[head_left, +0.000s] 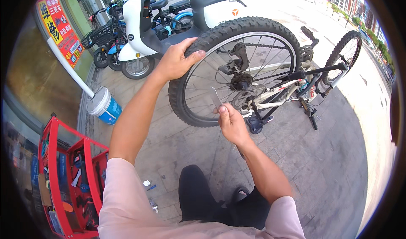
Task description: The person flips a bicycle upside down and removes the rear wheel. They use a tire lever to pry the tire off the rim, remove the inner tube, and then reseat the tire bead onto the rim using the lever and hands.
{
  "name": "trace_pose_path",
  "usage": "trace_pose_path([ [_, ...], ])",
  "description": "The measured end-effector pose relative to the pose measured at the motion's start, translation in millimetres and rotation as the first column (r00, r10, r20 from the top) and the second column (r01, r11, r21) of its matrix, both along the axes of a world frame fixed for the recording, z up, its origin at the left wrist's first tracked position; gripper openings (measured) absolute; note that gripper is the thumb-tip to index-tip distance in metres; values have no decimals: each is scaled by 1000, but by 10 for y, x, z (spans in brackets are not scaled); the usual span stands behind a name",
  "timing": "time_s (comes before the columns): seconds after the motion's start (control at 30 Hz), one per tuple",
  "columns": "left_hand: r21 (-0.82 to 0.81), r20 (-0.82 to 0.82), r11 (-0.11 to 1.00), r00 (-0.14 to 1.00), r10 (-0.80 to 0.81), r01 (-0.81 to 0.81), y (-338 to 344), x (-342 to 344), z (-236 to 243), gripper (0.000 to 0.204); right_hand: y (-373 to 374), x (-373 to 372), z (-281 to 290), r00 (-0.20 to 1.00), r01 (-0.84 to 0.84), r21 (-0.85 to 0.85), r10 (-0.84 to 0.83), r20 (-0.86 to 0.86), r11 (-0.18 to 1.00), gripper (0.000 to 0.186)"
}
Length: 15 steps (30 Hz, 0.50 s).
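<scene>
My left hand grips the knobby black tyre of a bicycle's rear wheel, thumb on the sidewall and fingers over the tread. Between the thumb and fingers of my right hand is a flat metal tyre lever, its curved tip up in front of the spokes and apart from the tyre. The wheel sits in a white bicycle frame. Around its hub are a cassette, a rear derailleur and a brake disc. The fingers of my right hand are partly hidden.
The bicycle's front wheel is farther right. A white electric scooter stands behind the rear wheel. On the left are a white-and-blue bucket and a red tool rack with tools. Small items, including a blue-handled tool, lie on the paving.
</scene>
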<state>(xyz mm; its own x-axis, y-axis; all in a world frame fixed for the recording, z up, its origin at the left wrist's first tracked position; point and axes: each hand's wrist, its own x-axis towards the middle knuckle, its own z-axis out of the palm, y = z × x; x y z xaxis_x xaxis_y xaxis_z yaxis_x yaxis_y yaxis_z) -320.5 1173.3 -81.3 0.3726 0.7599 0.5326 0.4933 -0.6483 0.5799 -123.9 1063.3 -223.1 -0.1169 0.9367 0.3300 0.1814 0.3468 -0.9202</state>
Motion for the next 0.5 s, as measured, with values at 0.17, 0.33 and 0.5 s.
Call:
trace_pose_path([
  [0.17, 10, 0, 999, 999, 43, -43, 36, -233, -116, 64, 504, -708, -30, 992, 98, 75, -103, 69, 992, 29],
  [0.33, -12, 7, 997, 997, 80, -80, -79, -202, -117, 62, 691, -884, -251, 984, 120, 154, -138, 116, 981, 26],
  [0.5, -91, 0, 992, 996, 88, -88, -195, -111, -64, 56, 757, -831, -334, 974, 105, 208, -143, 177, 972, 24],
])
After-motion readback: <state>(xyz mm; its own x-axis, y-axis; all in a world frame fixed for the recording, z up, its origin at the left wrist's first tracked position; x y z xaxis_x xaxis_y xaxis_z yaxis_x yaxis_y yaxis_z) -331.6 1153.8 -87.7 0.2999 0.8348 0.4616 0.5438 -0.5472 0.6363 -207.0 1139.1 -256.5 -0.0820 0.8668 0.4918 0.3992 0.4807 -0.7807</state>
